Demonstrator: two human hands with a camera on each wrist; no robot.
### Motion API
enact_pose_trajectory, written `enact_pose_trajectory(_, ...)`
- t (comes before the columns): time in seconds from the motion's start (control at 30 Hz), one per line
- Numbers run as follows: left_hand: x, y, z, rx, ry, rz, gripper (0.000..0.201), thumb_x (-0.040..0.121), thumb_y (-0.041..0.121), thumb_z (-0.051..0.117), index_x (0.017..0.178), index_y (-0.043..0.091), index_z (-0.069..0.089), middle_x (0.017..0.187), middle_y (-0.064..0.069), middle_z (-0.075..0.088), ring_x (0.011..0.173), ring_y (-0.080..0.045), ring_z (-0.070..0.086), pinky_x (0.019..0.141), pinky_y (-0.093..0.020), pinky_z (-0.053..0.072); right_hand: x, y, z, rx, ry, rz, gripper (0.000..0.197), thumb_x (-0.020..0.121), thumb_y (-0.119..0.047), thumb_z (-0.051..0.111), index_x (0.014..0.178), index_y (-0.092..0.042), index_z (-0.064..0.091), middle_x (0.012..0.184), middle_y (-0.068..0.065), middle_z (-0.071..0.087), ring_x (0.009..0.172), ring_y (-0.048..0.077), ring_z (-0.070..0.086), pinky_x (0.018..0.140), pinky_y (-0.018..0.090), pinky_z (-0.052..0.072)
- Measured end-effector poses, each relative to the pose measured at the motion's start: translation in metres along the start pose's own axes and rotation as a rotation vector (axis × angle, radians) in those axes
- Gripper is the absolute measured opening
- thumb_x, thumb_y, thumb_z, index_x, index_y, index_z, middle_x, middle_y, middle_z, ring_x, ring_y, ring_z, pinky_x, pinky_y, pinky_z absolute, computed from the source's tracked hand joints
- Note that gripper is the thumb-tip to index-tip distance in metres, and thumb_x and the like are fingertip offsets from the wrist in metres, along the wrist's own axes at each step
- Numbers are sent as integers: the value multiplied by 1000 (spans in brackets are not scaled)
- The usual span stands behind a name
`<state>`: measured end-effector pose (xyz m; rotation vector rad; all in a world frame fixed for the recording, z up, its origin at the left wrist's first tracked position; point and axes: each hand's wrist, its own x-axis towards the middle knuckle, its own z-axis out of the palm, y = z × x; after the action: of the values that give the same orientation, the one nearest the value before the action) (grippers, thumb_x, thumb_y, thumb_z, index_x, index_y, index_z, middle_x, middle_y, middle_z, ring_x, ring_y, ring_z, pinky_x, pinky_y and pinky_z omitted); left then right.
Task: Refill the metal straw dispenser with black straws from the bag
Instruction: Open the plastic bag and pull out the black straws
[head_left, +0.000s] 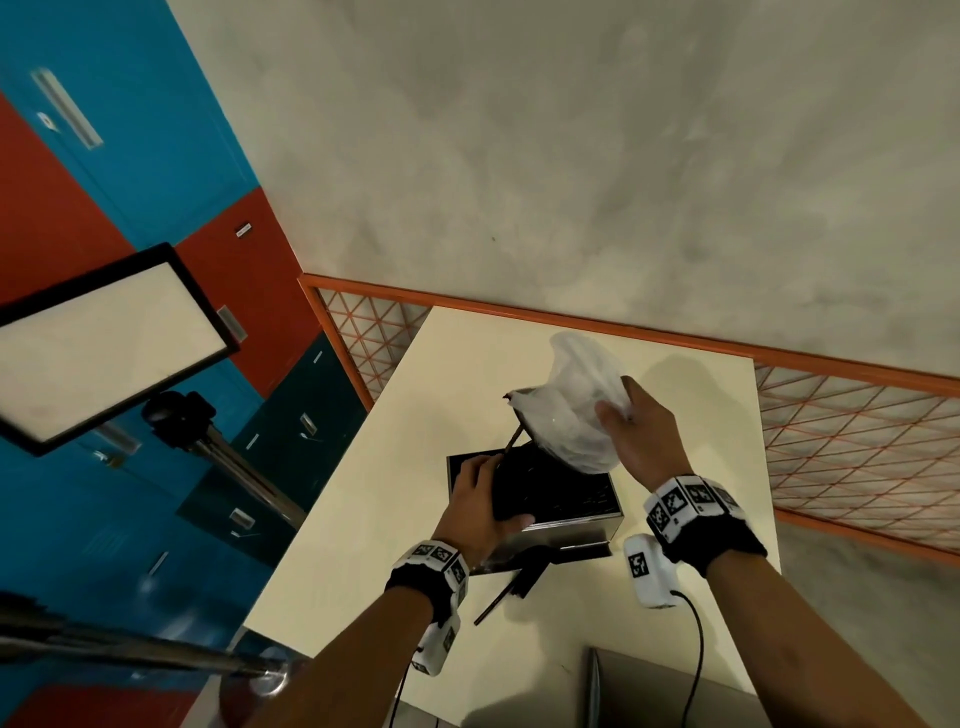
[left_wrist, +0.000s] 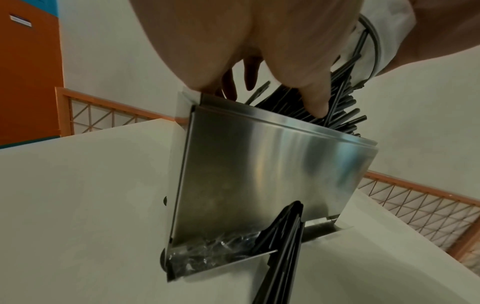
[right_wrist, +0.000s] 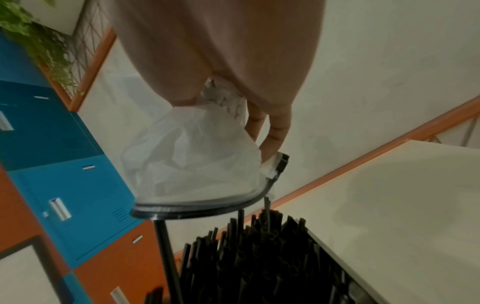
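The metal straw dispenser (head_left: 576, 525) stands open on the cream table (head_left: 405, 467), packed with black straws (head_left: 566, 493). My left hand (head_left: 485, 493) reaches into its left end, thumb and fingers curled round a bunch of the straws (left_wrist: 342, 98) inside the front wall (left_wrist: 272, 174). My right hand (head_left: 631, 431) grips the white plastic bag (head_left: 574, 410) and holds it mouth-down just above the dispenser. The bag's dark rim (right_wrist: 207, 207) hangs over the straw tips (right_wrist: 259, 257), and one straw (right_wrist: 166, 246) still reaches up to it. The bag looks almost empty.
Several straws (left_wrist: 283, 246) poke out of the dispenser's bottom slot onto the table, one of them (head_left: 493, 605) lying loose. A grey flat object (head_left: 654, 691) lies at the near edge. An orange mesh railing (head_left: 841, 415) borders the table. A light panel on a tripod (head_left: 104, 343) stands at left.
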<state>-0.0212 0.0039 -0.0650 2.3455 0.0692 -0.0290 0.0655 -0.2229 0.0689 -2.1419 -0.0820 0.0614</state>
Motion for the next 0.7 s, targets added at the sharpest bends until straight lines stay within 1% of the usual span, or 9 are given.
enact_pose_trajectory(0.07, 2, 1, 0, 1, 3, -5, 103, 69, 48, 83, 153, 22, 31, 150, -1, 30, 134, -23, 44, 110, -35, 42, 2, -1, -5, 25, 27, -21, 34, 96, -23, 56, 128, -12, 56, 121, 10, 65, 111, 29, 59, 94, 36, 46)
enact_pose_trajectory(0.1, 3, 1, 1, 7, 6, -8, 104, 68, 48, 84, 153, 22, 30, 151, -1, 30, 135, -23, 44, 111, -36, 42, 3, -1, -7, 32, 32, -26, 30, 96, -23, 56, 124, -13, 58, 115, 8, 66, 106, 28, 60, 89, 35, 47)
enact_pose_trajectory(0.2, 5, 7, 3, 35, 1, -40, 111, 68, 50, 85, 155, 19, 25, 153, -2, 30, 139, -25, 40, 113, -41, 42, 4, 1, -15, 36, 42, -12, 24, 96, -24, 55, 117, -14, 59, 105, 4, 66, 98, 26, 60, 78, 28, 41)
enact_pose_trajectory(0.3, 6, 13, 4, 41, -15, -69, 114, 70, 50, 85, 157, 15, 21, 154, -5, 30, 140, -26, 37, 115, -42, 38, 3, -1, -24, 97, 107, 3, 21, 96, -22, 56, 115, -15, 60, 100, 1, 63, 93, 22, 58, 70, 24, 38)
enact_pose_trajectory(0.43, 9, 18, 5, 60, -83, -101, 114, 72, 54, 83, 158, 16, 18, 154, -7, 32, 140, -28, 37, 116, -43, 36, 1, -5, -31, 226, 169, 14, 31, 96, -23, 57, 126, -17, 60, 108, -1, 63, 98, 17, 56, 81, 24, 38)
enact_pose_trajectory(0.5, 11, 17, 7, 86, -128, -126, 114, 74, 60, 79, 159, 16, 16, 153, -8, 32, 140, -30, 37, 115, -45, 37, 0, -4, -29, 218, 110, 29, 30, 96, -25, 58, 125, -18, 61, 108, -2, 63, 100, 17, 58, 80, 24, 38)
enact_pose_trajectory(0.57, 12, 17, 8, 103, -157, -130, 114, 75, 64, 75, 159, 16, 15, 153, -8, 32, 140, -30, 37, 115, -45, 36, -2, -2, -26, 162, 46, 24, 24, 97, -30, 56, 118, -21, 62, 104, -3, 65, 97, 18, 60, 73, 25, 41)
enact_pose_trajectory(0.6, 12, 17, 8, 98, -160, -126, 115, 74, 65, 75, 160, 16, 15, 153, -8, 32, 140, -30, 37, 115, -44, 36, -3, -1, -27, 160, 47, 14, 23, 98, -32, 55, 117, -21, 62, 103, -3, 66, 96, 19, 61, 72, 25, 42)
enact_pose_trajectory(0.7, 9, 18, 4, 42, -134, -132, 117, 70, 63, 79, 159, 18, 17, 155, -6, 30, 142, -26, 37, 117, -41, 35, -4, -3, -32, 249, 111, 12, 29, 98, -39, 55, 121, -22, 63, 107, -3, 67, 98, 16, 61, 77, 24, 42)
